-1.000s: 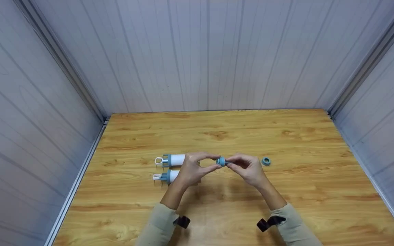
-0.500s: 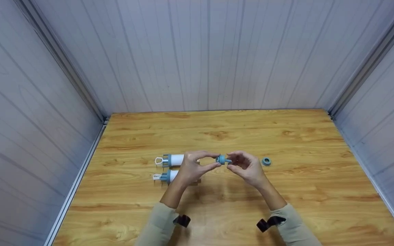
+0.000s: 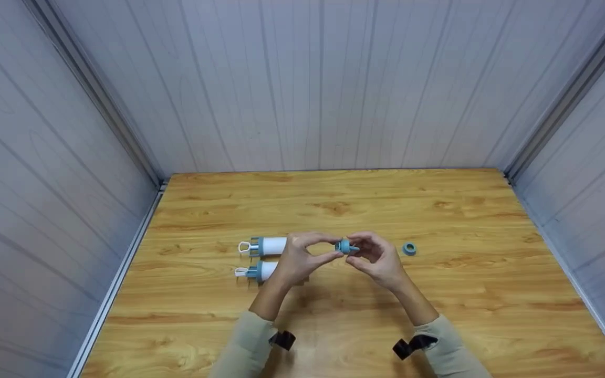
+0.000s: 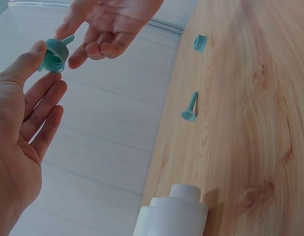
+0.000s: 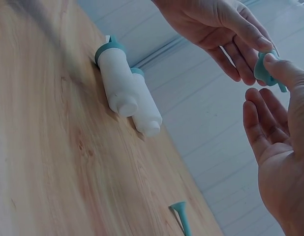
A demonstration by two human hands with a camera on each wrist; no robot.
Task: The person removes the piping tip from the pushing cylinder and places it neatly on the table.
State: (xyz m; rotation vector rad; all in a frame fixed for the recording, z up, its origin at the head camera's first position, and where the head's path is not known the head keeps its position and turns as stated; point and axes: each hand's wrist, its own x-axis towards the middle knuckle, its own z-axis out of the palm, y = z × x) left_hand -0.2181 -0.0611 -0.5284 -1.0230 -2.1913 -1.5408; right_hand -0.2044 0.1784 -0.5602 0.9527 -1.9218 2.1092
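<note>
My left hand (image 3: 298,257) pinches a teal screw cap with a thin spout (image 3: 344,246) between thumb and fingertips, the spout pointing right. In the left wrist view the threaded inside of the cap (image 4: 54,61) shows. Around the spout, my right hand (image 3: 378,262) holds its thumb and fingers apart; whether the thumb touches the cap I cannot tell. A loose teal ring (image 3: 409,249) lies on the table to the right. The left wrist view also shows a loose teal funnel-shaped nozzle (image 4: 189,110), hidden in the head view.
Two white bottles, a far one (image 3: 274,245) and a near one (image 3: 267,270), lie side by side at left, partly behind the left hand. Their teal ends carry white loops. Pale panels (image 3: 313,84) wall the wooden table (image 3: 334,199) at back and sides.
The right fingers have let go of the spout and spread around it. Both hands and the cap have shifted very slightly; the bottles and loose ring stay put.
</note>
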